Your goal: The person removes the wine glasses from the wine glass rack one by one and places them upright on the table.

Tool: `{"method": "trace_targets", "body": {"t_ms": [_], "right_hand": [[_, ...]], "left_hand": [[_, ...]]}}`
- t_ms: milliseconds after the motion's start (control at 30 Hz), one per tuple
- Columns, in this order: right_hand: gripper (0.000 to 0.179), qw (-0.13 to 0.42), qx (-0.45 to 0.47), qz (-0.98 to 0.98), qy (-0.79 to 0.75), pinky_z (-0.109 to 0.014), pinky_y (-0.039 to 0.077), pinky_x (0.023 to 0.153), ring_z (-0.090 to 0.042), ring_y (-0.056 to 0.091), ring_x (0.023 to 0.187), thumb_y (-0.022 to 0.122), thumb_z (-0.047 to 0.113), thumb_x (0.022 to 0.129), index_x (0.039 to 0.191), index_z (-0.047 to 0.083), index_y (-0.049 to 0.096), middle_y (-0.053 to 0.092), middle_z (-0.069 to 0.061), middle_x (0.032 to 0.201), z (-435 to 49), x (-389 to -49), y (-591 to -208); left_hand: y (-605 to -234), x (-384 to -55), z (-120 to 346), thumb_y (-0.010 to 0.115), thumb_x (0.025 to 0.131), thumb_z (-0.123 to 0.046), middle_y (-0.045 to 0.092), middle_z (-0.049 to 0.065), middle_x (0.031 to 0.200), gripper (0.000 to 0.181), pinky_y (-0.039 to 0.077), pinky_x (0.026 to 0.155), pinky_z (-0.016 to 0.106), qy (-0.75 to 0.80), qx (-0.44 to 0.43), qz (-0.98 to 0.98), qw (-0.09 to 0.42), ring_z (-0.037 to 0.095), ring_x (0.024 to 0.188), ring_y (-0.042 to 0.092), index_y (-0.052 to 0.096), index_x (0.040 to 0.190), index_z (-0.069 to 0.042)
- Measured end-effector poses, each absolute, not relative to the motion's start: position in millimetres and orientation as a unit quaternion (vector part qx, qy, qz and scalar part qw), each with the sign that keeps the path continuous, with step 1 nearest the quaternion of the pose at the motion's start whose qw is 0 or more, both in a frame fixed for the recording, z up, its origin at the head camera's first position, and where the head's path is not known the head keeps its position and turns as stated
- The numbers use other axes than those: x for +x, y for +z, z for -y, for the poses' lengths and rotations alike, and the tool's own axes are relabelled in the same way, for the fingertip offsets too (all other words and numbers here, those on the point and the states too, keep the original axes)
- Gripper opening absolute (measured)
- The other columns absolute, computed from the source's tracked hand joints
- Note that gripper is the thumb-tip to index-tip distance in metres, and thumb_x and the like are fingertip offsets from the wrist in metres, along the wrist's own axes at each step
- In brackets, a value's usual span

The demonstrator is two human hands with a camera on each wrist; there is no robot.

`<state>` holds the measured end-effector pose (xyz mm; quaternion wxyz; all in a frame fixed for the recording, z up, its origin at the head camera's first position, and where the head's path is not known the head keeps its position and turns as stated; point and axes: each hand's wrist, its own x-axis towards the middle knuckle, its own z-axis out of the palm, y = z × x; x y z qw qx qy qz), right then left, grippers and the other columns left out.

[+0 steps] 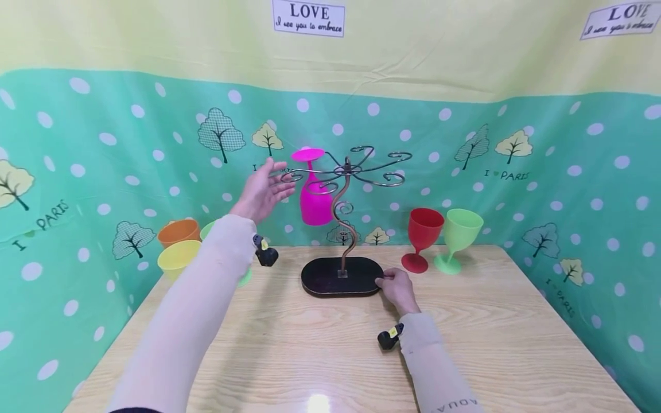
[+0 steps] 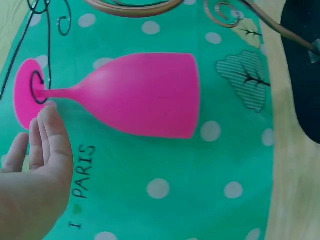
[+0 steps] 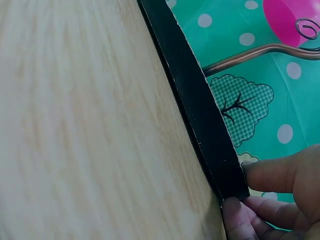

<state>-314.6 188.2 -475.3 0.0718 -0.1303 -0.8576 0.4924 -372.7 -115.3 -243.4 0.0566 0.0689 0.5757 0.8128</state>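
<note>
A pink goblet (image 1: 316, 203) hangs upside down by its foot from a curled wire arm of the metal glass rack (image 1: 345, 229). Beside the goblet's foot is my left hand (image 1: 265, 189), fingers extended and nothing gripped. The left wrist view shows those fingertips close to the wire loop around the stem; whether they touch cannot be told. My right hand (image 1: 399, 288) pinches the right end of the rack's black oval base (image 1: 320, 279). In the right wrist view the thumb lies on top of the base edge (image 3: 200, 115) with fingers below.
Right of the rack stand a red goblet (image 1: 426, 223) and a light green goblet (image 1: 462, 229). On the left are an orange goblet (image 1: 178, 231) and a yellow goblet (image 1: 178, 258); another green one is mostly hidden by my left arm. Patterned cloth (image 1: 439, 183) hangs behind the wooden table (image 1: 310, 355).
</note>
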Motion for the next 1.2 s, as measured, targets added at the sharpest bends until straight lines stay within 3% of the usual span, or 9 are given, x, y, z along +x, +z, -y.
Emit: {"method": "trace_targets", "body": {"t_ms": [267, 433, 700, 867, 933, 1067, 1200], "right_hand": [[0.035, 0.069, -0.127, 0.856, 0.496, -0.042, 0.047, 0.087, -0.031, 0.059, 0.098, 0.068, 0.012, 0.086, 0.115, -0.006, 0.060, 0.064, -0.020, 0.105, -187.7, -313.8, -473.8], [0.035, 0.069, -0.123, 0.857, 0.496, -0.043, 0.048, 0.087, -0.031, 0.059, 0.099, 0.067, 0.012, 0.086, 0.115, -0.007, 0.060, 0.064, -0.020, 0.105, -187.4, -313.3, -472.2], [0.034, 0.064, -0.131, 0.855, 0.497, -0.041, 0.048, 0.085, -0.029, 0.059, 0.096, 0.067, 0.013, 0.087, 0.115, -0.005, 0.060, 0.064, -0.018, 0.104, -186.9, -312.5, -472.4], [0.034, 0.066, -0.129, 0.858, 0.493, -0.041, 0.048, 0.085, -0.029, 0.059, 0.096, 0.067, 0.012, 0.087, 0.115, -0.006, 0.059, 0.064, -0.019, 0.104, -185.8, -312.1, -470.6], [0.035, 0.063, -0.132, 0.857, 0.494, -0.042, 0.048, 0.085, -0.029, 0.059, 0.097, 0.067, 0.013, 0.088, 0.116, -0.005, 0.059, 0.063, -0.019, 0.105, -185.1, -311.9, -470.9], [0.035, 0.063, -0.135, 0.856, 0.494, -0.041, 0.048, 0.086, -0.029, 0.059, 0.098, 0.066, 0.012, 0.088, 0.117, -0.005, 0.059, 0.063, -0.018, 0.105, -185.1, -312.0, -472.2], [0.034, 0.068, -0.133, 0.858, 0.491, -0.041, 0.048, 0.086, -0.030, 0.059, 0.097, 0.067, 0.012, 0.087, 0.116, -0.006, 0.060, 0.064, -0.018, 0.104, -185.6, -311.7, -472.9]], "left_hand": [[-218.9, -377.4, 108.5, 0.026, 0.103, -0.046, 0.029, 0.017, 0.152, 0.056, 0.038, 0.106, 0.040, 0.764, 0.114, -0.627, 0.098, 0.030, 0.131, 0.039, 0.028, 0.151, -0.018], [-209.3, -379.2, 103.7, 0.026, 0.103, -0.045, 0.029, 0.016, 0.151, 0.058, 0.037, 0.107, 0.039, 0.751, 0.116, -0.642, 0.103, 0.032, 0.132, 0.038, 0.026, 0.151, -0.013], [-207.2, -381.2, 97.7, 0.030, 0.103, -0.044, 0.038, 0.015, 0.147, 0.058, 0.041, 0.103, 0.036, 0.747, 0.091, -0.652, 0.089, 0.029, 0.125, 0.046, 0.036, 0.145, -0.004], [-205.7, -382.2, 98.1, 0.037, 0.102, -0.041, 0.046, 0.017, 0.140, 0.053, 0.049, 0.087, 0.029, 0.753, 0.052, -0.654, 0.055, 0.027, 0.124, 0.049, 0.046, 0.137, -0.003], [-205.1, -381.4, 99.2, 0.043, 0.101, -0.039, 0.049, 0.018, 0.138, 0.050, 0.050, 0.085, 0.027, 0.757, 0.034, -0.651, 0.038, 0.027, 0.124, 0.050, 0.049, 0.133, -0.002], [-204.2, -378.4, 100.5, 0.055, 0.097, -0.031, 0.053, 0.019, 0.133, 0.046, 0.048, 0.096, 0.031, 0.768, 0.007, -0.640, 0.015, 0.029, 0.121, 0.053, 0.051, 0.130, 0.000], [-201.7, -375.9, 100.7, 0.062, 0.094, -0.019, 0.059, 0.019, 0.125, 0.037, 0.052, 0.089, 0.031, 0.772, -0.029, -0.635, -0.006, 0.029, 0.115, 0.058, 0.058, 0.126, -0.002]]}}
